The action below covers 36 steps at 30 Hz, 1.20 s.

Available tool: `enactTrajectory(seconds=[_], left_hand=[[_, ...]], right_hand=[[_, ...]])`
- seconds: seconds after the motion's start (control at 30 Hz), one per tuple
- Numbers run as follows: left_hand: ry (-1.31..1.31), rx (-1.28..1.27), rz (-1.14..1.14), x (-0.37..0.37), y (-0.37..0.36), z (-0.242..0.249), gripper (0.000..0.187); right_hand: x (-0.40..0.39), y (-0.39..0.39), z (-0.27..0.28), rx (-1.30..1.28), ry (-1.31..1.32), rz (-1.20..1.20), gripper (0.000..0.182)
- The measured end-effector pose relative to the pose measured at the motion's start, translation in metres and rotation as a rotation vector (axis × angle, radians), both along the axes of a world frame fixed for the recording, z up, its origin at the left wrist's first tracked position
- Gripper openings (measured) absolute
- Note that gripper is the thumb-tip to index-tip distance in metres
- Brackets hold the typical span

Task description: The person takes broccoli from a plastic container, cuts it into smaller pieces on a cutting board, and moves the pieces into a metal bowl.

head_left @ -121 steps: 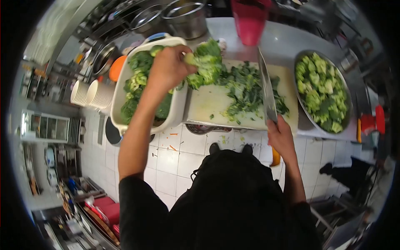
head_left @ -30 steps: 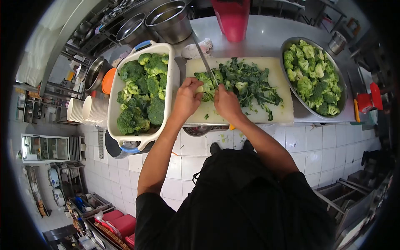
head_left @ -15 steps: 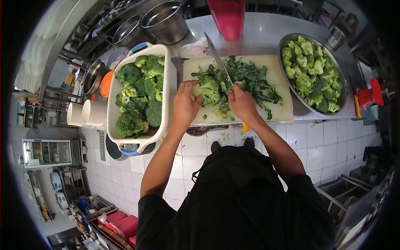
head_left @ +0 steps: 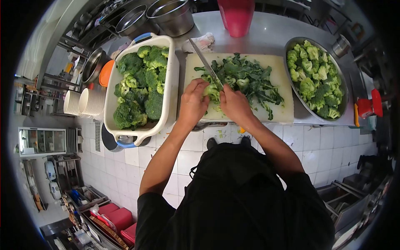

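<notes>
My left hand (head_left: 193,100) is closed around a piece of broccoli (head_left: 213,93) over the near left part of the white cutting board (head_left: 273,62). The fingers partly cover the piece. My right hand (head_left: 236,105) grips a knife (head_left: 205,61), its long blade pointing up and to the left, its lower part beside the broccoli. Most of the handle is hidden by the hand; a yellow end shows below it. Dark leaves and stem trimmings (head_left: 258,81) lie heaped on the board, right of the blade.
To the left is a white tub (head_left: 173,79) of large broccoli heads. An oval metal bowl (head_left: 346,98) of cut florets sits at the right. Behind the board are a crumpled cloth (head_left: 204,41), a red container (head_left: 236,18) and steel pots (head_left: 171,18). A red-handled object (head_left: 371,103) lies far right.
The knife has swung left, its blade now close to my left fingers. My right hand has moved left toward the left hand. The broccoli is more covered by my hands.
</notes>
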<state>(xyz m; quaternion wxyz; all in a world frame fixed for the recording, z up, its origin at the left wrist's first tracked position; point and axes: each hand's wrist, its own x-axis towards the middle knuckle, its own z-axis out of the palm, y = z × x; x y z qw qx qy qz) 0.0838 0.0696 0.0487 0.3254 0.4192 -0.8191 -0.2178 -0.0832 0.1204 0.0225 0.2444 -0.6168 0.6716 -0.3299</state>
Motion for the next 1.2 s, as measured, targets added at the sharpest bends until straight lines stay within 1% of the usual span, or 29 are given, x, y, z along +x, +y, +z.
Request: enactTrajectory(seconds=[0.07,0.17,0.27,0.37,0.47,0.5,0.6,0.67,0.77,0.8,0.87,0.9,0.97,1.07,1.1,1.17,1.2], left_hand=[[-0.011,-0.064,-0.021,-0.002,-0.001,0.001,0.042],[-0.035,-0.104,-0.034,-0.001,-0.001,-0.002,0.041],[-0.032,-0.095,-0.02,-0.001,-0.005,-0.003,0.039],[-0.029,-0.09,-0.009,-0.003,-0.006,-0.003,0.039],[-0.031,-0.112,-0.025,-0.003,-0.006,-0.007,0.04],[-0.029,-0.127,-0.027,-0.003,-0.008,-0.005,0.041],[-0.019,-0.05,-0.025,-0.002,-0.007,-0.002,0.044],[-0.014,-0.028,0.01,-0.002,-0.007,0.001,0.045],[-0.044,-0.024,0.028,0.001,-0.011,0.001,0.045],[-0.061,-0.022,0.031,0.002,-0.009,0.002,0.044],[-0.14,0.07,0.167,-0.003,-0.002,0.009,0.042],[-0.182,0.113,0.23,-0.006,-0.001,0.012,0.04],[-0.118,0.154,0.244,-0.005,-0.006,0.003,0.037],[-0.031,0.17,0.206,0.001,-0.014,-0.007,0.035],[-0.004,0.167,0.177,0.0,-0.016,-0.007,0.035],[0.01,0.047,0.134,-0.003,-0.011,-0.001,0.038],[0.016,-0.011,0.114,-0.004,-0.008,0.001,0.039]], right_hand=[[0.003,0.003,-0.003,0.004,0.051,-0.021,0.018],[0.0,0.003,0.007,0.029,0.052,-0.015,0.018],[-0.004,0.003,0.029,-0.031,0.046,-0.07,0.018],[0.001,0.003,0.033,-0.084,0.024,-0.099,0.02],[0.005,-0.005,-0.012,0.061,0.092,-0.042,0.02],[0.004,-0.007,-0.01,0.041,0.086,-0.053,0.02],[0.002,0.0,-0.004,0.015,0.08,-0.046,0.02],[-0.007,-0.001,0.001,-0.001,0.093,-0.013,0.021],[-0.017,0.001,0.004,-0.016,0.098,-0.13,0.022],[-0.023,-0.001,0.002,0.029,0.12,-0.135,0.024],[-0.036,-0.009,-0.003,0.118,0.161,-0.148,0.027],[-0.041,-0.008,-0.011,0.045,0.143,-0.158,0.025],[-0.047,-0.007,-0.03,-0.101,0.108,-0.179,0.022],[-0.05,-0.006,-0.035,-0.071,0.164,-0.198,0.022],[-0.051,-0.005,-0.029,-0.013,0.154,-0.203,0.023],[-0.047,-0.001,-0.009,0.109,0.132,-0.211,0.025],[-0.044,0.001,-0.007,0.057,0.086,-0.203,0.025]])
